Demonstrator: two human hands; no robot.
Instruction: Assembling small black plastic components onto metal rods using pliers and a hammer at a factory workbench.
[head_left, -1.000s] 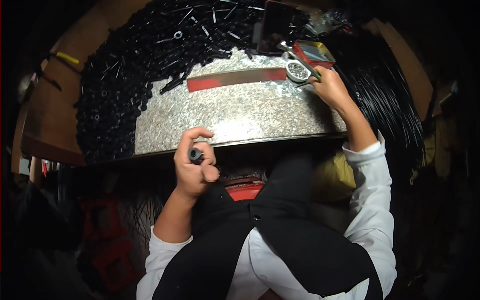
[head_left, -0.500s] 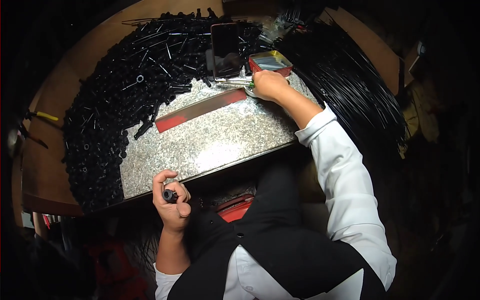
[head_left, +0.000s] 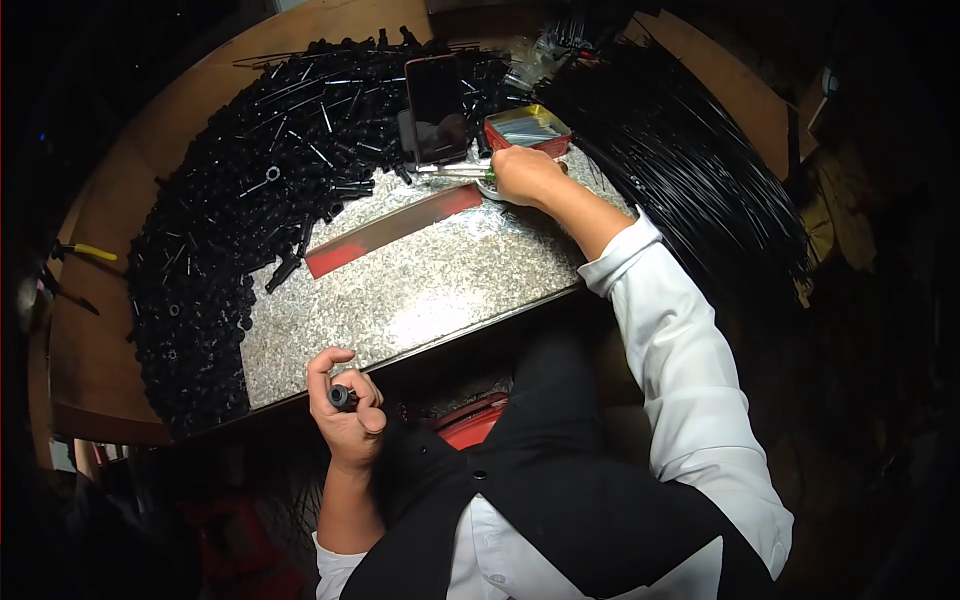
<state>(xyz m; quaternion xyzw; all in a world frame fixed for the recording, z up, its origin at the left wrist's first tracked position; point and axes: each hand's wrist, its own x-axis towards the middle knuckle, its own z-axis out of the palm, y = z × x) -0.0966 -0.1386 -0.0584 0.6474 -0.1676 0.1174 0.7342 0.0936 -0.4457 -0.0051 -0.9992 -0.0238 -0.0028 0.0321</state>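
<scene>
My left hand is at the near edge of the work surface. Its fingers curl round a black tubular part, whose round hollow end faces up. My right hand reaches to the far side, palm down, just in front of a red tin of thin grey metal rods. Its fingers are bent over a green-handled tool with a slim metal shaft; the fingertips are hidden beneath the hand. A long flat bar, brownish with red ends, lies slantwise on the speckled slab.
Heaped black tubular parts line the slab's left and far sides. A phone stands upright behind the bar. Long thin black rods lie in a bundle at right. Yellow-handled pliers rest at the far left on the wooden table.
The whole view has shifted slightly. Both hands keep nearly the same places and grips, and I see nothing taken up or let go.
</scene>
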